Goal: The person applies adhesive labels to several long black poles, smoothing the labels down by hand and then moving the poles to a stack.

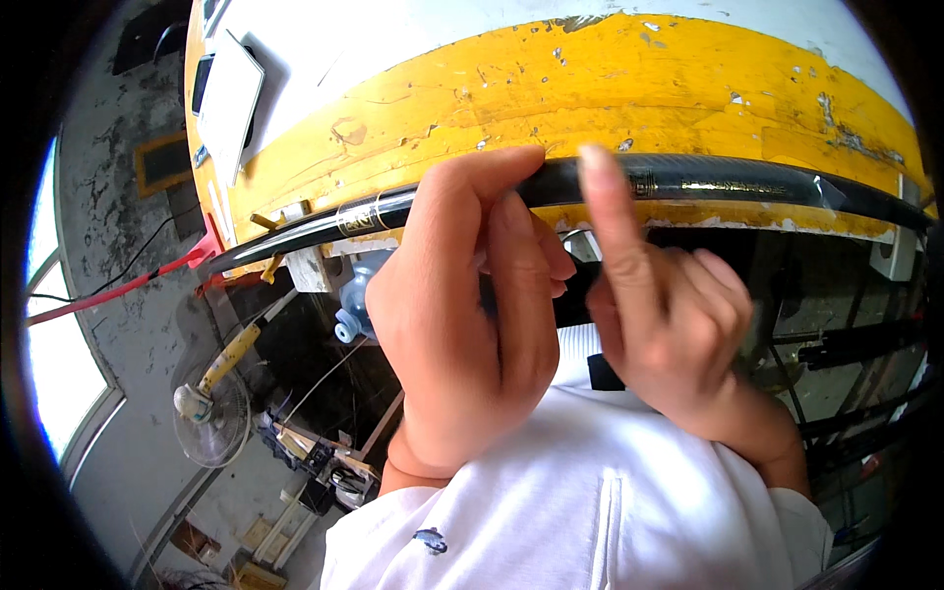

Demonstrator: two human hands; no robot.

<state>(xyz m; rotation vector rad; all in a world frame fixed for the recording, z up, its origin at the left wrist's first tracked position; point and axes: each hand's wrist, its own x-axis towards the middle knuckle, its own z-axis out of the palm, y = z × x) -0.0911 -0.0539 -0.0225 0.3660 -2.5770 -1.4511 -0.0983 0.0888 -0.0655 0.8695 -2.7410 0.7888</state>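
A long glossy black fishing rod (708, 177) with gold markings lies crosswise along the near edge of the yellow worktable. My left hand (457, 315) is closed at the middle of the rod, its index finger bent over the top and its thumb on the near side. Its other fingers curl below, partly hidden. Just right of it, my right hand (674, 329) points its index finger up across the rod, the fingertip at the rod's upper edge. The remaining fingers of that hand are loosely bent, and I see nothing in them. A clear film tip (829, 193) sticks up off the rod's right part.
The scuffed yellow worktable (423, 108) has a white panel (231, 103) at its far left. Yellow pegs (265, 222) stand by the rod's left end, near a red strap (147, 287). Below are a blue bottle (354, 305) and a fan (211, 418).
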